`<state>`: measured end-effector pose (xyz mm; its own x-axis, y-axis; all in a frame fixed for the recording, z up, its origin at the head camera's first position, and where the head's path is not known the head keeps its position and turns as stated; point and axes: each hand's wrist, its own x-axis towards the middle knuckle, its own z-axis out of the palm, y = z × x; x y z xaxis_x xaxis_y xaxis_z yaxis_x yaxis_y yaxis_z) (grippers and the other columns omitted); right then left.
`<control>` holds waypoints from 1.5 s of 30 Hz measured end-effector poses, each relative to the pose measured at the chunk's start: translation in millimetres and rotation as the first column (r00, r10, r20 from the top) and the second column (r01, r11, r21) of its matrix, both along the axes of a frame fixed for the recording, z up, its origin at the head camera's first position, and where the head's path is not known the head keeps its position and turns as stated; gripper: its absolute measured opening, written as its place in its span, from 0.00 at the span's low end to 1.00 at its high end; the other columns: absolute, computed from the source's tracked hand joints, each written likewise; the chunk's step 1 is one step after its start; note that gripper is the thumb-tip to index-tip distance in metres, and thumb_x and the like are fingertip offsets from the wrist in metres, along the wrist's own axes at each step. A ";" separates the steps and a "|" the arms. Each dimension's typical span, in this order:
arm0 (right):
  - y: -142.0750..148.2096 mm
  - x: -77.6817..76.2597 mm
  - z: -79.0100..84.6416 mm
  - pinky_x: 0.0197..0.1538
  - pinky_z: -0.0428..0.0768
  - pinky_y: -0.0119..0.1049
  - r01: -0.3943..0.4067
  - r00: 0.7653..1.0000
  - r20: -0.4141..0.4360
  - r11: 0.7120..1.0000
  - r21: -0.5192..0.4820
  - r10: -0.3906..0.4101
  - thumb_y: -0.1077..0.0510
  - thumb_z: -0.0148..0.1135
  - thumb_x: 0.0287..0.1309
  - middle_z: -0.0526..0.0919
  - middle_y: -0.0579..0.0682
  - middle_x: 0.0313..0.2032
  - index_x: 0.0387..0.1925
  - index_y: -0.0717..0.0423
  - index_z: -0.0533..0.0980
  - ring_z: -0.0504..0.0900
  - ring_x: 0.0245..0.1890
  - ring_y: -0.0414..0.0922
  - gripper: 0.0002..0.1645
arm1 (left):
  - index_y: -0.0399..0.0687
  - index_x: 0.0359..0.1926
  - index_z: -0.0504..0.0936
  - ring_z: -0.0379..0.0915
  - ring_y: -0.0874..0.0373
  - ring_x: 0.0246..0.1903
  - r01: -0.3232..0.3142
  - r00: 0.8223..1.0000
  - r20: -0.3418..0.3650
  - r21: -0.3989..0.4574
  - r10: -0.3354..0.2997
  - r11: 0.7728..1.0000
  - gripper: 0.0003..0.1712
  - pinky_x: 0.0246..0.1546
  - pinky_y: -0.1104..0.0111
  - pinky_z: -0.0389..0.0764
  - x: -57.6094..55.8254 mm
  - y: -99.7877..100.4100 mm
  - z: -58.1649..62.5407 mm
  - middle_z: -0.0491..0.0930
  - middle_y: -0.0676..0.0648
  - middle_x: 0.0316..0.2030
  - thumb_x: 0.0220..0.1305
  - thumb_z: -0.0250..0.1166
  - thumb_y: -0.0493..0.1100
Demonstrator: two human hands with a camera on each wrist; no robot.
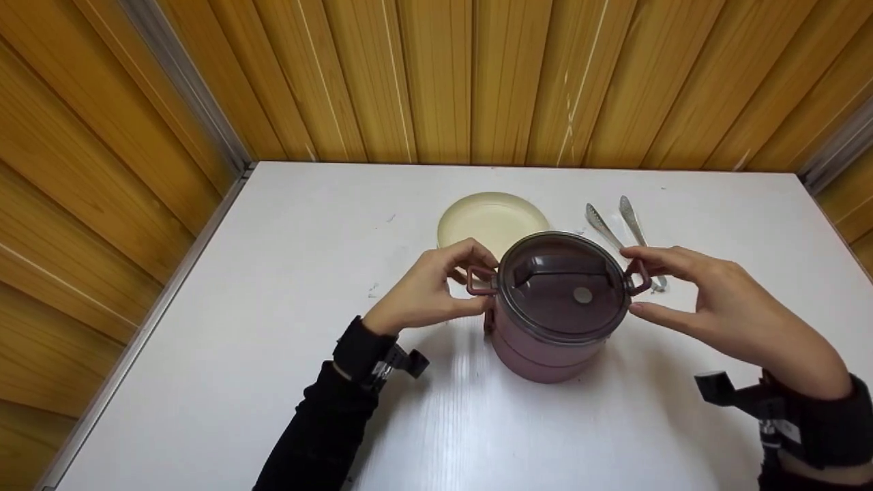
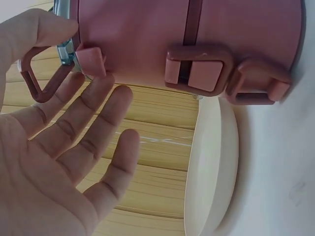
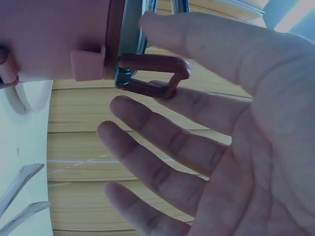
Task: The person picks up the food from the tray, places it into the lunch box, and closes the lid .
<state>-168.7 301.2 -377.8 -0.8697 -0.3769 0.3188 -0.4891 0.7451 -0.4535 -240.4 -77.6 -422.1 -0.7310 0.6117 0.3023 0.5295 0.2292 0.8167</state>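
A round pink two-tier lunch box (image 1: 545,351) stands upright on the table, its dark see-through lid (image 1: 559,310) on top with a raised carrying handle. Loop-shaped side latches, the left latch (image 2: 42,93) and the right latch (image 3: 155,63), stick outward from the lid's rim. At the left side is my left hand (image 1: 436,290), its thumb at the rim and its index finger near the latch; the other fingers extend loosely. My right hand (image 1: 723,293) mirrors it on the right, thumb at the rim and index fingertip touching the latch loop. Lower down, another latch (image 2: 206,78) lies flat against the tiers.
Behind the lunch box lies a cream plate (image 1: 487,215), partly hidden by it. Metal tongs (image 1: 634,221) lie at the back right, beyond my right hand. A wood-patterned wall (image 1: 436,82) borders the far edge of the white table (image 1: 273,273).
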 end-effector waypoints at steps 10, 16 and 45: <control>-7.2 -0.3 -5.2 0.49 0.70 0.15 0.071 0.996 -0.054 0.997 0.020 -0.070 0.62 0.88 0.52 0.93 0.42 0.44 0.57 0.49 0.84 0.78 0.46 0.17 0.30 | 0.46 0.53 0.87 0.87 0.48 0.48 -0.011 1.000 0.022 -0.003 0.011 1.000 0.19 0.49 0.65 0.85 2.1 -5.4 3.5 0.91 0.46 0.47 0.62 0.80 0.41; -6.4 -0.6 -5.8 0.43 0.72 0.22 0.095 0.994 -0.056 0.994 0.049 -0.092 0.59 0.87 0.53 0.92 0.39 0.40 0.49 0.45 0.86 0.80 0.43 0.22 0.23 | 0.47 0.52 0.88 0.87 0.55 0.47 -0.027 0.999 0.028 -0.002 0.027 1.000 0.18 0.50 0.64 0.87 0.7 -5.7 3.4 0.91 0.49 0.47 0.63 0.79 0.41; 6.0 8.4 3.6 0.26 0.66 0.29 0.061 0.998 0.012 0.998 0.014 -0.061 0.61 0.82 0.59 0.94 0.55 0.48 0.55 0.47 0.89 0.61 0.15 0.31 0.22 | 0.49 0.54 0.90 0.87 0.61 0.48 -0.039 0.998 0.044 -0.039 0.041 0.998 0.17 0.48 0.63 0.88 -0.5 -13.3 11.4 0.92 0.52 0.46 0.65 0.77 0.42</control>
<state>-160.3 307.2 -374.2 -0.8952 -0.3269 0.3030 -0.4367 0.7796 -0.4489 -240.9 -90.9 -410.7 -0.7674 0.5923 0.2455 0.4824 0.2811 0.8296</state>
